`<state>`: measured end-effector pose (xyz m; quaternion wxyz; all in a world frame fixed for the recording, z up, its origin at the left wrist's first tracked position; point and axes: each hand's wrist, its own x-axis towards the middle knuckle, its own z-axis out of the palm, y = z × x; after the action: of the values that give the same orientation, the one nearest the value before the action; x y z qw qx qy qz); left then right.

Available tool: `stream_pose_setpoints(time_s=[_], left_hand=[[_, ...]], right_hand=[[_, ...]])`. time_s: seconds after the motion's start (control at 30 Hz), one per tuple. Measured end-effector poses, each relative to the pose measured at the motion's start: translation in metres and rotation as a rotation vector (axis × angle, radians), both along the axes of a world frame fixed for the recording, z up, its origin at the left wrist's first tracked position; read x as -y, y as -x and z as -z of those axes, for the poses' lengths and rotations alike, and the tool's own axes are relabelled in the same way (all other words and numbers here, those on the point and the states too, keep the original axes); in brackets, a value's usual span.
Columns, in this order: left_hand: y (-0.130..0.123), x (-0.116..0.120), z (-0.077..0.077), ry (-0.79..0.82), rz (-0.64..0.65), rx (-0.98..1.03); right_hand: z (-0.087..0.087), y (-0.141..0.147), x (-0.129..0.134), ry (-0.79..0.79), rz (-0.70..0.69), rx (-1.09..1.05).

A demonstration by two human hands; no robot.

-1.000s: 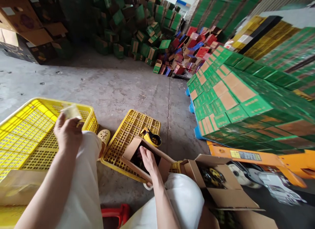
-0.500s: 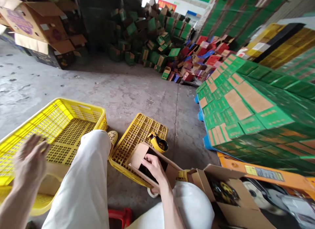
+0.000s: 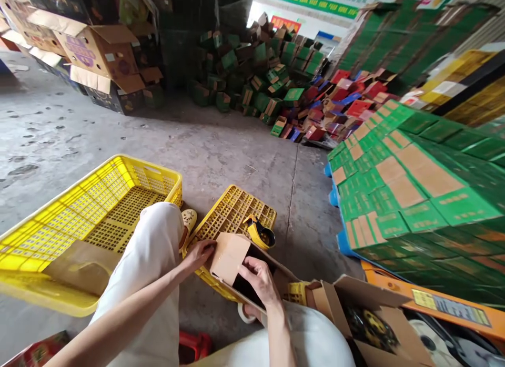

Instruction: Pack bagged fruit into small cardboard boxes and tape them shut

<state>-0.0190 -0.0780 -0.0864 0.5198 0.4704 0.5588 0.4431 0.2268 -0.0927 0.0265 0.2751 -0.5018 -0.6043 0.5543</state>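
Observation:
An open cardboard box (image 3: 276, 275) rests on an upturned yellow crate (image 3: 236, 212) between my knees, its inside dark. My left hand (image 3: 200, 253) is at the far left edge of the box's raised flap (image 3: 231, 256), fingers bent against it. My right hand (image 3: 258, 278) pinches the flap's right edge, over the box opening. A yellow and black tape dispenser (image 3: 260, 233) lies on the crate just behind the box.
A large yellow basket (image 3: 158, 172) with a cardboard piece (image 3: 84, 267) inside stands left. An open carton (image 3: 398, 314) and orange pallet jack (image 3: 434, 298) are at right, below stacked green boxes (image 3: 422, 209). A red stool (image 3: 195, 346) shows below.
My left hand has moved right from over the yellow basket to the box flap. My right hand has stayed at the flap. The view has shifted slightly left.

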Motion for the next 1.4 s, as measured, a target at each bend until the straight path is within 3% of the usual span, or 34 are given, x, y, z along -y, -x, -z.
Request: stream_pose_setpoints(time_s=[0.17,0.23,0.37,0.53,0.67,0.8,0.93,1.07,1.13,1.27,1.4], left_hand=[[0.001,0.000,-0.001,-0.231,-0.013,-0.029],[-0.002,0.002,0.001,-0.235,-0.041,-0.044],[-0.008,0.012,-0.002,-0.170,-0.015,-0.082],[-0.012,0.022,-0.011,-0.006,0.079,0.034],[-0.008,0.023,-0.004,0.134,0.192,0.125],[-0.004,0.023,0.001,0.164,0.244,0.122],[-0.002,0.028,-0.005,0.167,0.253,0.049],[-0.001,0.032,-0.008,0.127,0.287,0.024],[0.001,0.031,-0.009,0.131,0.336,0.002],[0.006,0.025,-0.013,0.172,0.430,-0.085],[0.006,0.023,-0.017,0.163,0.442,-0.117]], right_hand=[[0.002,-0.002,0.004,-0.039,0.002,-0.028],[0.005,-0.002,0.006,-0.043,0.018,-0.042],[0.010,0.002,0.006,-0.039,0.046,-0.058],[0.023,0.015,0.001,-0.116,0.052,-0.035],[0.036,0.032,-0.001,-0.197,0.008,0.082],[0.030,0.039,0.000,-0.308,0.016,0.146],[0.010,0.004,0.000,-0.356,0.192,0.045],[0.007,-0.065,-0.002,-0.398,0.717,0.192],[0.015,-0.094,-0.002,-0.304,0.873,0.336],[0.037,-0.111,0.006,0.008,0.810,0.462],[0.046,-0.101,0.014,0.067,0.660,0.484]])
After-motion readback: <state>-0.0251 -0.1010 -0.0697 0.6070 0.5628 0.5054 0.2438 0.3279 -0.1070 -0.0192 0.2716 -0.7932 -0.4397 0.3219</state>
